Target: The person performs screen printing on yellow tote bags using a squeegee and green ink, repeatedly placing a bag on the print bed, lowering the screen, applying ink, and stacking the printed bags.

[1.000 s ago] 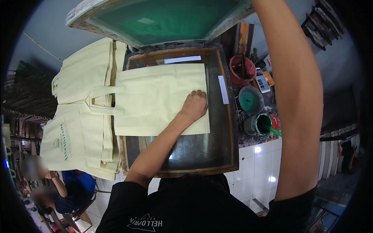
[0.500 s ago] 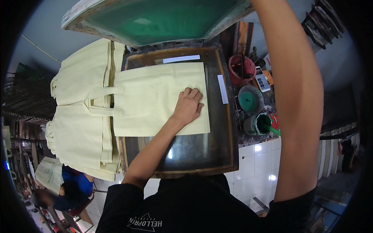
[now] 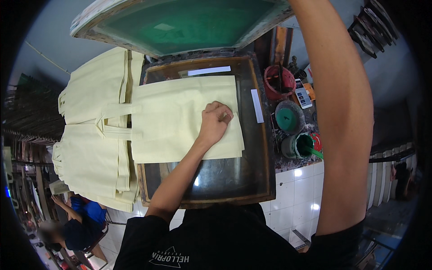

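A pale cream tote bag (image 3: 175, 117) lies flat on the glass-topped printing bed (image 3: 225, 180), its handles pointing left. My left hand (image 3: 215, 120) rests on the bag's right part with the fingers curled into a fist, knuckles up; I cannot tell if it pinches the cloth. My right arm (image 3: 342, 112) reaches straight up past the right side of the bed, and its hand is out of the picture at the top. A raised printing screen (image 3: 180, 22) with green mesh hangs tilted over the far end of the bed.
A pile of plain cream bags (image 3: 94, 135) lies left of the bed. On the right stand a red bucket (image 3: 279, 81), a green-smeared lid (image 3: 288, 118), a can of green ink (image 3: 303, 146) and a phone (image 3: 303, 92). A seated person in blue (image 3: 81, 220) is at lower left.
My left hand slid a little left on the bag and its flat fingers curled in. The person at lower left took a printed bag off the pile.
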`<move>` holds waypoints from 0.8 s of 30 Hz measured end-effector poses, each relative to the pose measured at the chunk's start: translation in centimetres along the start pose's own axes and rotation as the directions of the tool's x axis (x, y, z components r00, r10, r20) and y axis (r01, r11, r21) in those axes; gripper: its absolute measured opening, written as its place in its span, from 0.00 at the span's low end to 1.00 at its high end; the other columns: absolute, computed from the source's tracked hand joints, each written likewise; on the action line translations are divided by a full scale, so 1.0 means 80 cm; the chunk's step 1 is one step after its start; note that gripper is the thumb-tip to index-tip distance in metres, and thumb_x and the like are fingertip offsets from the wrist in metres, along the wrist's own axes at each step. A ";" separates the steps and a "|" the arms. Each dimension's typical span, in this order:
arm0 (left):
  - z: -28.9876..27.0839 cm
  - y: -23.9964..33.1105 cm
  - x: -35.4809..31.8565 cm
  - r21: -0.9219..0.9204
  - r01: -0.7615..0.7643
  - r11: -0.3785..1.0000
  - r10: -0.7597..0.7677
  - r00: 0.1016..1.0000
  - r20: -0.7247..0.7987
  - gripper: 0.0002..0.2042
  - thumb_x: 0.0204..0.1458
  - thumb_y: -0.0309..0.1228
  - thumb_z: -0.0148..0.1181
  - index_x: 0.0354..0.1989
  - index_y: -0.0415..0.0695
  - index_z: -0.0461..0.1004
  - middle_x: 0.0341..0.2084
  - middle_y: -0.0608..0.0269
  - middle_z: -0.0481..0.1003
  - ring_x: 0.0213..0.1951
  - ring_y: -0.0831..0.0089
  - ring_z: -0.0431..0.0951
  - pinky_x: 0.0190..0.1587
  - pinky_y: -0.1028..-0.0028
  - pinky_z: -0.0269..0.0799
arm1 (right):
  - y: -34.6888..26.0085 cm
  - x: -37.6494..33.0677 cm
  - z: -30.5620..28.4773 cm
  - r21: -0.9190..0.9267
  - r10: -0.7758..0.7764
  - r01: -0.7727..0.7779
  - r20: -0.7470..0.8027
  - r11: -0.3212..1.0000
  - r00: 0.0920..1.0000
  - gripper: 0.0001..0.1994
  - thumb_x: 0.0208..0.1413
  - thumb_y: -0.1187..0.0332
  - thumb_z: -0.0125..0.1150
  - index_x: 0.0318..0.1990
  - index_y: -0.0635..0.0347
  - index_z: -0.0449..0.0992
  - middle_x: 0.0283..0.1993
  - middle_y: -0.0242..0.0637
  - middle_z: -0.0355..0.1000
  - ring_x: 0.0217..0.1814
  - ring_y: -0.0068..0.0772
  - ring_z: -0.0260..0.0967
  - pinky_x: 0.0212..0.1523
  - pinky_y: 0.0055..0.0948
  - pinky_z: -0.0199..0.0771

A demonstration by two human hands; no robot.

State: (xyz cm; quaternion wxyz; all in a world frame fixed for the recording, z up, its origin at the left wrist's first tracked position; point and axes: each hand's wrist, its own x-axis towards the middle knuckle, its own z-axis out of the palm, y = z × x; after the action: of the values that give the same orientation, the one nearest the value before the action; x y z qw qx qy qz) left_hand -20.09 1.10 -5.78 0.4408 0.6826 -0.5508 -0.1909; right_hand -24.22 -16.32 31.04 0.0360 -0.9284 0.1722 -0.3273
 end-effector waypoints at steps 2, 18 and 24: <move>-0.007 0.020 0.007 -0.170 0.046 0.984 -0.044 0.999 0.019 0.03 0.53 0.23 0.64 0.35 0.43 0.80 0.45 0.53 0.78 0.54 0.53 0.74 0.58 0.57 0.69 | -0.002 -0.002 -0.001 0.005 0.012 -0.012 0.008 1.000 1.000 0.18 0.55 0.61 0.69 0.43 0.71 0.85 0.42 0.61 0.81 0.42 0.54 0.80 0.50 0.45 0.77; 0.037 -0.018 0.108 0.490 -0.056 0.870 -0.043 0.981 0.189 0.38 0.52 0.58 0.64 0.68 0.50 0.66 0.74 0.40 0.50 0.77 0.42 0.41 0.75 0.42 0.35 | 0.014 0.012 0.008 -0.101 -0.118 0.115 -0.026 0.988 0.993 0.16 0.56 0.60 0.66 0.40 0.69 0.85 0.42 0.63 0.79 0.44 0.63 0.78 0.51 0.48 0.76; 0.051 -0.008 0.127 0.599 -0.019 0.801 -0.201 0.933 0.298 0.49 0.48 0.68 0.61 0.76 0.56 0.55 0.77 0.40 0.41 0.78 0.41 0.32 0.75 0.39 0.25 | 0.017 0.018 0.013 -0.140 -0.142 0.138 -0.018 0.981 0.990 0.14 0.55 0.63 0.65 0.39 0.68 0.85 0.42 0.63 0.78 0.45 0.63 0.78 0.51 0.48 0.76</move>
State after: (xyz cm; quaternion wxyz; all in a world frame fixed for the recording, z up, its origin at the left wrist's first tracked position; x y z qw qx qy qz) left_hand -19.47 -9.86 -6.19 0.0916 0.7671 -0.6173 -0.1483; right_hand -22.98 -18.16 30.84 -0.0539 -0.9338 0.1292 -0.3292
